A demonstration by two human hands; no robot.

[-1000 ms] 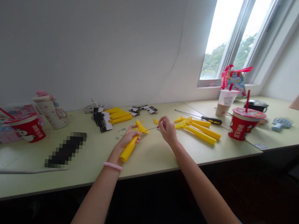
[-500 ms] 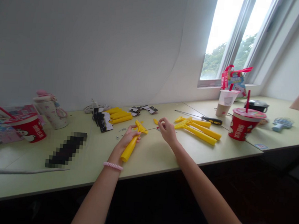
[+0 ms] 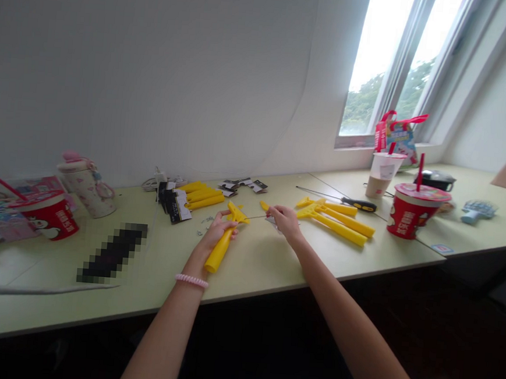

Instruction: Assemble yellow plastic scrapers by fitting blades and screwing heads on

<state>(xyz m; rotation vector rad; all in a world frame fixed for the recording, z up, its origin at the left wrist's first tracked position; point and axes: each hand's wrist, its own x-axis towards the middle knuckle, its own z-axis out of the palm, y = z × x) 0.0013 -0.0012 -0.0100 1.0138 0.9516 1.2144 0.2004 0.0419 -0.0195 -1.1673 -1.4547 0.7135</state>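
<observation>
At our far left a red cup (image 3: pixel 53 217) stands before a patterned bottle (image 3: pixel 87 191). Next come black cards (image 3: pixel 176 204) with yellow handles (image 3: pixel 204 197), and loose screws (image 3: pixel 199 232) just beside our left hand (image 3: pixel 217 231). That hand is wrapped around a yellow tool (image 3: pixel 219 254), whose long axis runs from its round butt near us, away and slightly rightward, to its forked head. The head lies left of our right hand (image 3: pixel 284 220), apart from it. A thin shaft (image 3: pixel 257 217) appears to bridge that gap; our right fingers curl together, seemingly pinching it, though we cannot tell how. Beyond, three yellow tools (image 3: pixel 340 228) lie near a long screwdriver (image 3: pixel 363 206).
</observation>
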